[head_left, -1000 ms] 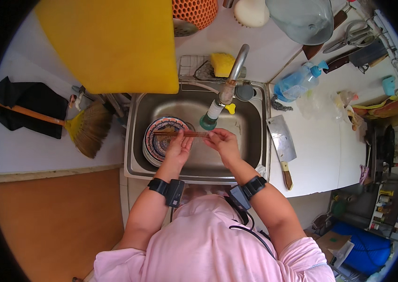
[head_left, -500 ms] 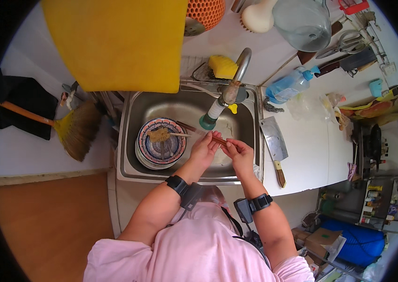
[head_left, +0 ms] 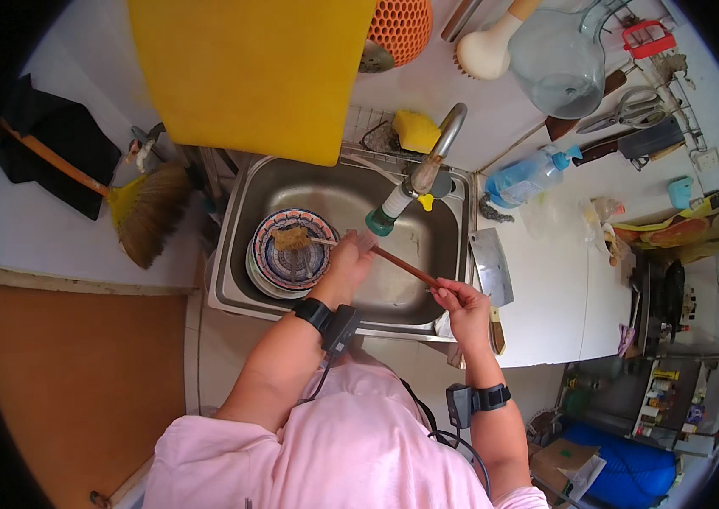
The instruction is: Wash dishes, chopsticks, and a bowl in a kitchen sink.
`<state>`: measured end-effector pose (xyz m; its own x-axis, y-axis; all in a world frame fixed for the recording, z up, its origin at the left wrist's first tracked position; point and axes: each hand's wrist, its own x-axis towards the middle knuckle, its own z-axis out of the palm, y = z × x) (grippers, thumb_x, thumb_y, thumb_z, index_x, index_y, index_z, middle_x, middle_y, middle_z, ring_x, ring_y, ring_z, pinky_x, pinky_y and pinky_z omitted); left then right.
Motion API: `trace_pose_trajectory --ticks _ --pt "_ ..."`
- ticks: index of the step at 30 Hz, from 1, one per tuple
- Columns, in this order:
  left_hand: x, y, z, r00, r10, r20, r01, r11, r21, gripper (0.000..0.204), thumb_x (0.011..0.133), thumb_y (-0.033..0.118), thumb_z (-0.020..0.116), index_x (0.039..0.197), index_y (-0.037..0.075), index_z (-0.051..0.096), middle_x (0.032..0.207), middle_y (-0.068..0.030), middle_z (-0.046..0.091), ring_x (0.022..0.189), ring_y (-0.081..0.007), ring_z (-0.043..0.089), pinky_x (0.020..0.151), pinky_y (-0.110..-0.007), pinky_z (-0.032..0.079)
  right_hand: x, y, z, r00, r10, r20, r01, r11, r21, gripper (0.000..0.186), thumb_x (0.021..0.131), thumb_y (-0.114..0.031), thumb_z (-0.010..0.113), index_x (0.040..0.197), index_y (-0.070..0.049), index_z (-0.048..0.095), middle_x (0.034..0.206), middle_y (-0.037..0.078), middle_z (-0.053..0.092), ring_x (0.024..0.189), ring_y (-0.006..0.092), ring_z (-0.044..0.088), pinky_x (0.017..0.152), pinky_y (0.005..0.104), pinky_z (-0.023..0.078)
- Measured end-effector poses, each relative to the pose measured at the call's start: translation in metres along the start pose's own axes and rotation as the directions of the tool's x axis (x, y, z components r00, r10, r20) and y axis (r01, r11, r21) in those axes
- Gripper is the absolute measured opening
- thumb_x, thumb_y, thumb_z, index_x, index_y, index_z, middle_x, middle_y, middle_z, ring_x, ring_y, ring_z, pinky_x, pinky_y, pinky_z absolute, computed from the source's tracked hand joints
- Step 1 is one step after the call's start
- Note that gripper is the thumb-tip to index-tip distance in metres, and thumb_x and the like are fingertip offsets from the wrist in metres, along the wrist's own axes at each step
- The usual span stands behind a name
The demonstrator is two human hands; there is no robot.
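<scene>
My right hand (head_left: pixel 464 304) pinches one end of the brown chopsticks (head_left: pixel 402 265) above the right front of the sink (head_left: pixel 225 293). Around their other end, under the tap's green nozzle (head_left: pixel 379 222), my left hand (head_left: pixel 349 261) is closed, and water runs onto its fingers. How many chopsticks there are is hard to make out. Left of that hand, a stack of bowls stands in the sink, topped by a blue and red patterned bowl (head_left: pixel 270 270). A tan scrubber (head_left: pixel 292 238) with a pale stick handle lies across it.
A cleaver (head_left: pixel 491 267) lies on the white counter (head_left: pixel 546 314) right of the sink, near a blue soap bottle (head_left: pixel 529 180). The tap (head_left: pixel 440 148) arches over the basin, with a yellow sponge (head_left: pixel 415 131) behind. A large yellow board (head_left: pixel 249 76) overhangs the back left. A broom (head_left: pixel 151 208) stands left.
My right hand has moved right and toward me, drawing apart from my left hand. More of the chopsticks shows between them. My left hand has shifted slightly left, and the whole view has shifted.
</scene>
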<state>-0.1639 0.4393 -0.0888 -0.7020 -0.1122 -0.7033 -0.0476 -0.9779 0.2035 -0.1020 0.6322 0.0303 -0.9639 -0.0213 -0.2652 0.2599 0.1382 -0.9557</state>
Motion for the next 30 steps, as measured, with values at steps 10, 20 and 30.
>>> trace_pose_trajectory --ticks 10,20,30 --pt "-0.003 -0.001 0.015 0.999 -0.047 0.019 0.048 0.997 -0.061 0.019 0.088 0.025 0.031 0.076 0.011 0.038 0.063 0.0011 0.034 0.052 -0.0125 0.030 0.050 -0.030 0.028 0.006 0.015 -0.020 0.982 0.185 0.045 -0.189 0.973 0.136 0.018 0.082 -0.006 0.053 0.096 0.005 0.056 0.084 0.010 0.060 0.074 0.0147 0.059 0.068 0.0217 0.047" --pt "-0.006 0.004 0.008 0.969 -0.055 0.241 0.043 0.998 0.056 0.014 0.086 0.019 0.038 0.088 0.007 0.045 0.077 -0.0070 0.051 0.070 -0.0190 0.048 0.064 -0.038 0.043 0.016 0.044 -0.026 0.983 0.185 -0.009 -0.179 0.964 0.197 0.013 0.078 0.001 0.054 0.089 0.005 0.058 0.076 0.007 0.059 0.066 0.0110 0.055 0.062 0.0197 0.045" --pt "-0.010 0.010 0.011 0.998 0.039 0.046 -0.043 0.996 0.082 0.019 0.087 0.012 0.031 0.101 0.000 0.040 0.103 -0.0151 0.048 0.092 -0.0295 0.049 0.085 -0.049 0.040 0.029 0.053 -0.029 0.998 0.039 -0.039 -0.039 0.999 0.002 0.011 0.075 0.003 0.055 0.085 0.004 0.060 0.071 0.006 0.060 0.064 0.0102 0.056 0.061 0.0204 0.044"
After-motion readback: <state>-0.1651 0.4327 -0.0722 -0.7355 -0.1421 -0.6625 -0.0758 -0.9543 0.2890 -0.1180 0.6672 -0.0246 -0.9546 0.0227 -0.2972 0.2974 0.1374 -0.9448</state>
